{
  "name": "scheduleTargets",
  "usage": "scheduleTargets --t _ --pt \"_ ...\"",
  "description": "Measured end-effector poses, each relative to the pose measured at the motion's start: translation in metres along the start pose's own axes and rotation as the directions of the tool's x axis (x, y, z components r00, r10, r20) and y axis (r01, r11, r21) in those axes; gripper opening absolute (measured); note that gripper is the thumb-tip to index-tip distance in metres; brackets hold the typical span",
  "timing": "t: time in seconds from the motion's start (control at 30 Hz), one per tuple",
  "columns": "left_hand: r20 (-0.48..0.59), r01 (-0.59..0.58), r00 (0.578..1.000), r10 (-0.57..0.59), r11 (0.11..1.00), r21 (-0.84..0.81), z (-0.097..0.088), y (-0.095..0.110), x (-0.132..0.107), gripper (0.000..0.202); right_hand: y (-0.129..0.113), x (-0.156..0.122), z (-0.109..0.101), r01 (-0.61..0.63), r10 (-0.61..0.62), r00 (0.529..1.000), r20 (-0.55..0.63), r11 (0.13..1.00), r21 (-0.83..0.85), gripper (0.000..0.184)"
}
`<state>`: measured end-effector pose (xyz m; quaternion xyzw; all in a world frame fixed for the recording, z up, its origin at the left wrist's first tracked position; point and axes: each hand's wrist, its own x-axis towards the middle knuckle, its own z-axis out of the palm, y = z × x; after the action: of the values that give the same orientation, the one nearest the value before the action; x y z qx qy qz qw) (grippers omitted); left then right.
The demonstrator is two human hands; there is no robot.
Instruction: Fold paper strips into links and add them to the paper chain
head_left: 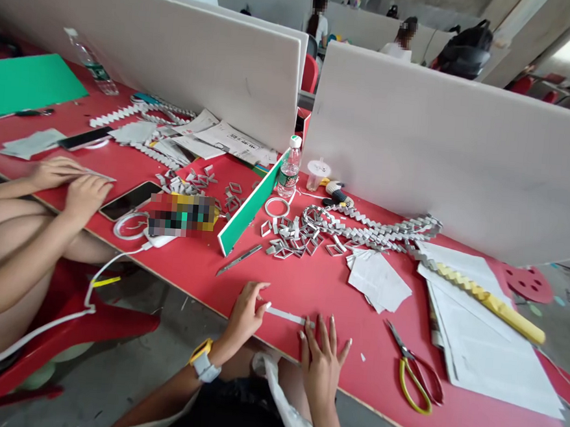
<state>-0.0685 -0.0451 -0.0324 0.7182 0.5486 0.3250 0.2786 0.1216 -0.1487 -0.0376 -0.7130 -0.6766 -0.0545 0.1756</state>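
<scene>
A narrow white paper strip (285,315) lies flat on the red table near its front edge. My left hand (247,312) is at the strip's left end, thumb tip touching it, with the index finger bent and apart from the thumb. Flat and spread, my right hand (322,356) rests fingertips on the strip's right end. To the right lie scissors (406,358) with one yellow and one red handle, blades slightly apart. Beyond my hands are a utility knife (239,260), a pile of folded paper links (296,237) and a stack of paper pieces (380,282).
A long folded-paper chain (381,230) runs toward a yellow roll (517,314) on white sheets (504,359). A green divider (251,208), water bottle (289,168) and lidded cup (318,173) stand behind. At left, a co-worker's hands (84,193) handle paper near a phone (132,199).
</scene>
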Motion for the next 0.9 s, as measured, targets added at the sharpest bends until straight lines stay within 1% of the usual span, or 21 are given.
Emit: scheduleTargets --t 0.13,0.27,0.33,0.43,0.53,0.57,0.63,0.67,0.7,0.73,0.77,0.8,0.9 --pt "0.02 0.003 1.0 -0.002 1.0 -0.024 0.0 -0.003 0.0 0.036 0.005 -0.007 0.002 -0.029 0.029 0.999 -0.036 1.0 -0.003 0.033" --pt "0.05 -0.026 0.998 0.027 1.0 -0.017 -0.002 -0.006 0.0 0.028 0.012 -0.013 0.001 -0.072 0.072 0.997 -0.033 0.997 -0.008 0.033" --pt "0.125 -0.102 0.987 0.098 0.994 0.026 -0.005 -0.006 -0.001 0.026 0.012 -0.012 -0.002 -0.082 0.082 0.996 -0.024 0.997 0.002 0.032" --pt "0.254 -0.262 0.94 0.226 0.958 0.119 -0.01 -0.003 -0.006 0.033 0.003 -0.002 -0.007 -0.12 0.12 0.993 -0.014 0.993 0.014 0.033" --pt "0.298 -0.359 0.911 0.285 0.904 0.232 -0.012 0.006 -0.016 0.033 -0.012 0.014 -0.009 -0.179 0.179 0.983 -0.04 0.984 0.01 0.041" --pt "0.309 -0.377 0.905 0.292 0.887 0.266 -0.013 0.01 -0.02 0.03 -0.017 0.018 -0.008 -0.147 0.147 0.989 -0.026 0.989 0.017 0.044" --pt "0.341 -0.402 0.892 0.295 0.864 0.302 -0.014 0.017 -0.028 0.026 -0.024 0.022 -0.006 0.031 -0.034 0.998 0.061 0.998 0.058 0.047" --pt "0.358 -0.409 0.886 0.294 0.859 0.307 -0.016 0.019 -0.031 0.028 -0.025 0.022 -0.005 0.134 -0.143 0.983 0.112 0.987 0.087 0.047" --pt "0.375 -0.416 0.879 0.293 0.857 0.305 -0.018 0.02 -0.033 0.033 -0.025 0.021 -0.003 0.223 -0.24 0.959 0.154 0.968 0.118 0.048" --pt "0.392 -0.426 0.871 0.296 0.852 0.303 -0.02 0.019 -0.035 0.037 -0.023 0.019 -0.001 0.285 -0.308 0.934 0.181 0.948 0.141 0.05" --pt "0.415 -0.45 0.856 0.309 0.841 0.3 -0.022 0.018 -0.036 0.039 -0.02 0.016 0.0 0.321 -0.348 0.917 0.196 0.934 0.156 0.051" --pt "0.435 -0.484 0.836 0.334 0.823 0.298 -0.024 0.015 -0.037 0.037 -0.017 0.013 0.001 0.349 -0.379 0.903 0.202 0.921 0.171 0.053" --pt "0.459 -0.622 0.756 0.467 0.73 0.282 -0.028 0.007 -0.039 0.019 -0.007 0.007 0.002 0.402 -0.448 0.869 0.212 0.887 0.228 0.055"
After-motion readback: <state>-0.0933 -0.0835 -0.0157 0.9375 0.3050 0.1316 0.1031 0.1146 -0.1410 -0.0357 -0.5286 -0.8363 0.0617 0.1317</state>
